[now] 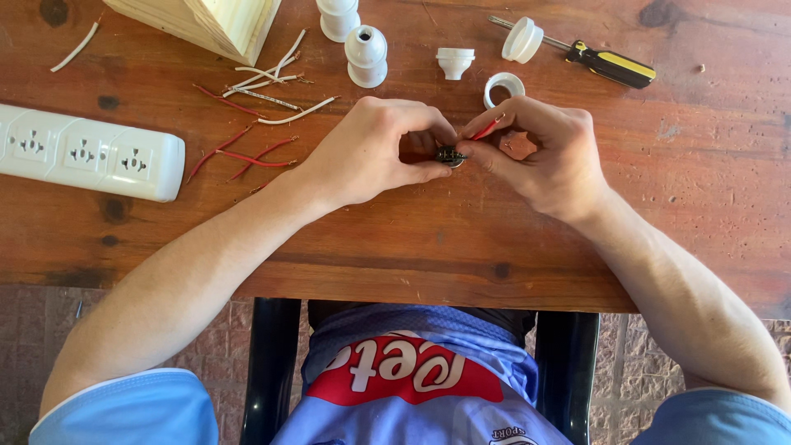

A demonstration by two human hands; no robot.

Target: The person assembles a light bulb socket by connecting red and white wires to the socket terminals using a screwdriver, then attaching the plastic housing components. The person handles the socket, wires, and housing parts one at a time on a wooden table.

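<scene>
my left hand [375,152] is curled tight, thumb and forefinger pinching a small dark metal part [450,156], knobbly and a bit shiny, right at the middle of the table [395,239]. my right hand [548,148] meets it from the other side, fingers closed narrow around a thin red wire [489,128] whose end angles down into that metal piece. both hands touch at the fingertips, hovering just above the wood; how the wire sits inside the part i cannot tell, my fingers cover it.

the table is worn reddish-brown timber, smooth planks with dark knots and scuffs. just behind my right knuckles lies a white plastic ring [503,87], glossy and round. beside it a small white funnel-shaped cap [455,62], and further left two white ribbed lamp-holder bodies [367,56], rounded and stacked like little bells, standing upright. a round white threaded collar [522,39] leans on the steel shaft of a screwdriver [610,64] with a black and yellow handle, up at the right.

to the left of my wrist, loose offcuts are scattered: red wire scraps [243,155], thin and kinked, and white wire scraps [276,78] with bare copper tips. far left sits a long white power strip [86,151], smooth plastic with rounded corners. at the top edge, a pale pine block [222,25], angular, with visible grain.
</scene>
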